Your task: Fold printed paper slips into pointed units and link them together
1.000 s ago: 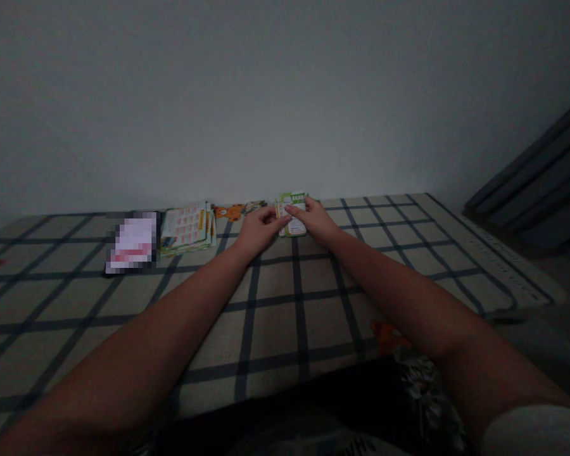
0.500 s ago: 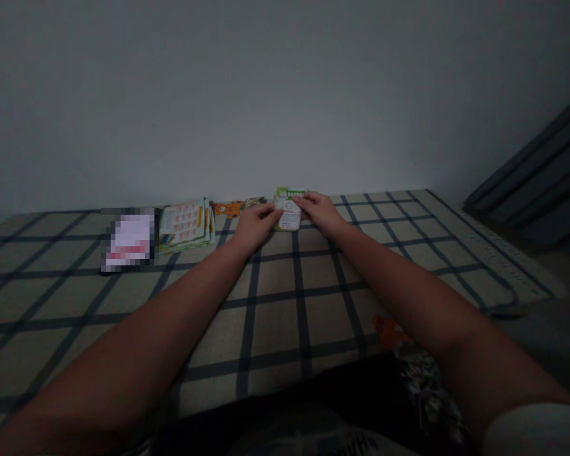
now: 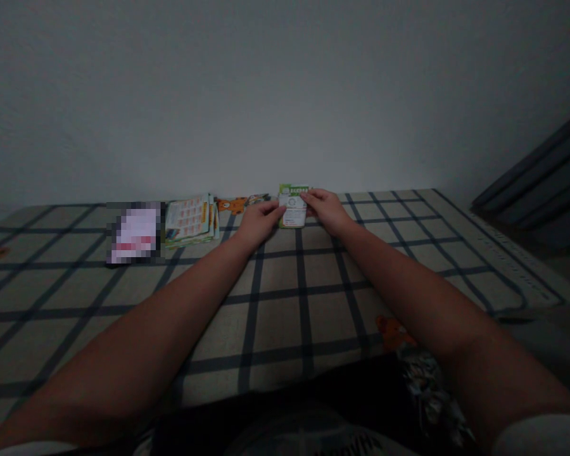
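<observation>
1. Starting on the left, one pile of printed sheets (image 3: 191, 219) lies on the checked cloth (image 3: 275, 310), close to the wall. I cannot count the sheets in it.
2. The left hand (image 3: 259, 221) has its fingers closed on the left edge of a green and white card (image 3: 293, 206).
3. The card sits between both hands at the far side of the cloth, near the wall. I see one card. I cannot tell if more hide behind it.
4. It looks light, thin and a bit bendy, and maybe slippy. The side edges seem the best place to hold it. A hard squeeze could crease it.
5. The right hand (image 3: 327, 211) pinches the card's right edge.
</observation>
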{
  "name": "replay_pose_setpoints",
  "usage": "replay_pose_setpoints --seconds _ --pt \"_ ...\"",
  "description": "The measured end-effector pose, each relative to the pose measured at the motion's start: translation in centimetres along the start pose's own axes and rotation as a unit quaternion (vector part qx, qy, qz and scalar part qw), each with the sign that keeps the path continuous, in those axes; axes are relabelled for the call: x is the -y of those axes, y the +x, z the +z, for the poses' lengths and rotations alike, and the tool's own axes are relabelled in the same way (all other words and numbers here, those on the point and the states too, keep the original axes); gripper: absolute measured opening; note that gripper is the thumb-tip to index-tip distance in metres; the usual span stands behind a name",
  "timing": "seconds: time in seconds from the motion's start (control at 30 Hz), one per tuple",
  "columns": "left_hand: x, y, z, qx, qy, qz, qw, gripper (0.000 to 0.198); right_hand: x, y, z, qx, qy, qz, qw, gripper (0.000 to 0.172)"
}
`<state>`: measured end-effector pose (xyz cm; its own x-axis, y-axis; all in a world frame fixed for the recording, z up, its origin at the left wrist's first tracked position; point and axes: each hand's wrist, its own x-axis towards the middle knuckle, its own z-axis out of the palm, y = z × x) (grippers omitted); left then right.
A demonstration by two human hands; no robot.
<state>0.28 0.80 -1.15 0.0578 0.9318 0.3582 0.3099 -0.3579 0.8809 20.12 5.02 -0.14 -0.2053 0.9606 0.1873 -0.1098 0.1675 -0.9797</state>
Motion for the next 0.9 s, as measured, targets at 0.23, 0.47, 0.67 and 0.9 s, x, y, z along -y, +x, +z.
replay_pose_setpoints --seconds 0.23,0.47,0.67,0.9 --pt "0.66 0.11 0.05 0.003 -0.014 -0.007 1.0 0.041 -0.05 0.13 0.02 -0.008 -0.039 -0.025 0.999 0.029" --pt "0.53 0.16 -0.04 0.005 -0.016 -0.015 1.0 0.043 -0.21 0.37 -0.13 -0.011 -0.049 -0.028 0.998 0.028" --pt "0.89 0.31 0.04 -0.002 -0.008 -0.004 1.0 0.041 -0.41 0.43 -0.2 0.011 -0.039 -0.022 0.999 0.027" --pt "0.02 0.17 -0.17 -0.04 0.01 0.004 0.999 0.038 -0.43 0.24 -0.38 0.028 -0.013 -0.025 0.999 0.03"
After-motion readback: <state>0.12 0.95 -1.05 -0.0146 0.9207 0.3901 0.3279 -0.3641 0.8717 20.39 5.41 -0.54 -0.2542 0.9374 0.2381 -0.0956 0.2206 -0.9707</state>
